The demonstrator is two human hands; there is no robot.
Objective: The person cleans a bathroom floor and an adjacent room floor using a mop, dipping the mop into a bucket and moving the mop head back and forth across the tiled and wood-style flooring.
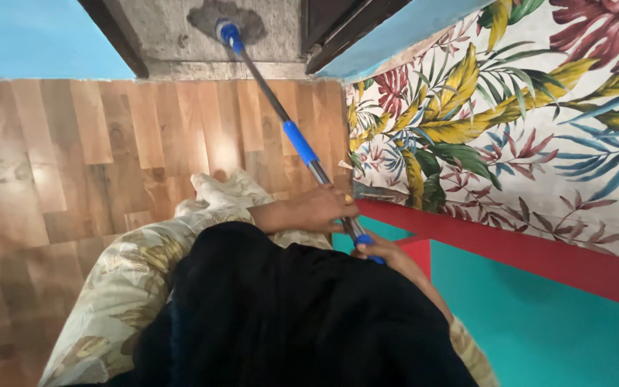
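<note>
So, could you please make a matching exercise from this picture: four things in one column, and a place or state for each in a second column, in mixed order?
Things:
1. mop head
2. left hand
3. right hand
4. floral bedsheet

Places or states:
A. grips the end of the mop handle, by the lower blue grip
B. lies on the grey concrete step beyond the wooden floor
C. covers the surface above the red frame
D. closed around the handle, higher up than the other hand

Pairs: 1-B, 2-D, 3-A, 4-C
</note>
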